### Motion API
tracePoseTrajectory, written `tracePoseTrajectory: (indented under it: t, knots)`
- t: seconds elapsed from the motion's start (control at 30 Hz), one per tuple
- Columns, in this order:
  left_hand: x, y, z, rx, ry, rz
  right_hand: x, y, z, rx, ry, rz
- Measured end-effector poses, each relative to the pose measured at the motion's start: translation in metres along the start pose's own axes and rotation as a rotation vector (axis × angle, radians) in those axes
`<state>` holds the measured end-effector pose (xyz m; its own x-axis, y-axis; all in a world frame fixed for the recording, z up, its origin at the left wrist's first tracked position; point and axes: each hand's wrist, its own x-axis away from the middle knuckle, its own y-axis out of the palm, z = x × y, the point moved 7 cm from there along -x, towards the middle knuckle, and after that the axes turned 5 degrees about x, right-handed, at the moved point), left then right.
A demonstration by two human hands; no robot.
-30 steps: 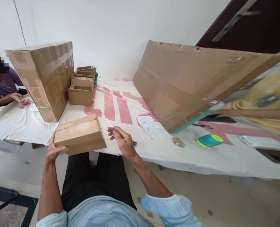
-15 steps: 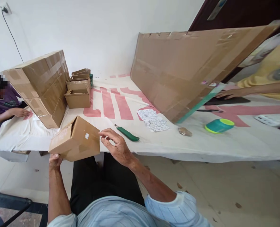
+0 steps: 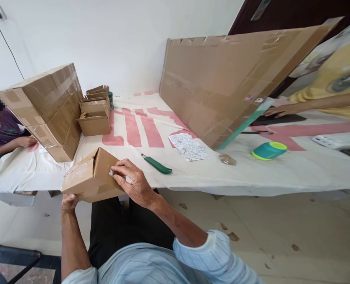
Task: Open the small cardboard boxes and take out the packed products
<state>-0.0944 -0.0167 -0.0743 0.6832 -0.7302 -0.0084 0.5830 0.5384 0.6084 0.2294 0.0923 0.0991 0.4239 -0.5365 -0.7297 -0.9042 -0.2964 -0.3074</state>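
A closed cardboard box (image 3: 102, 185) is tilted in front of me at the table's near edge. My left hand (image 3: 69, 202) grips its lower left corner from below, thumb on the near side. A small white label (image 3: 111, 172) is stuck on the box's right side. My right hand (image 3: 131, 181) rests its fingertips at that label, with thumb and forefinger slightly apart. On the cloth to the right lies a green utility knife (image 3: 157, 163), blade end pointing away to the left.
Stacked taped boxes (image 3: 49, 110) and open small boxes (image 3: 94, 122) stand left. A large cardboard panel (image 3: 222, 83) leans at the right. Printed paper (image 3: 189, 147), a brown tape roll (image 3: 227, 159) and a teal cup-like object (image 3: 269, 150) lie on the cloth. People sit at both sides.
My right hand has moved left from the box's right edge onto the label. The box stays in my left hand, and the view has shifted slightly.
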Motion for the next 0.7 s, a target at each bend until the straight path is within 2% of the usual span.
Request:
tracePoseTrajectory:
  t: [0.7]
  knots:
    - [0.0008,0.0042,0.0010,-0.014,-0.004,-0.024,0.0014,0.0001,0.0097,-0.119,0.102,0.014]
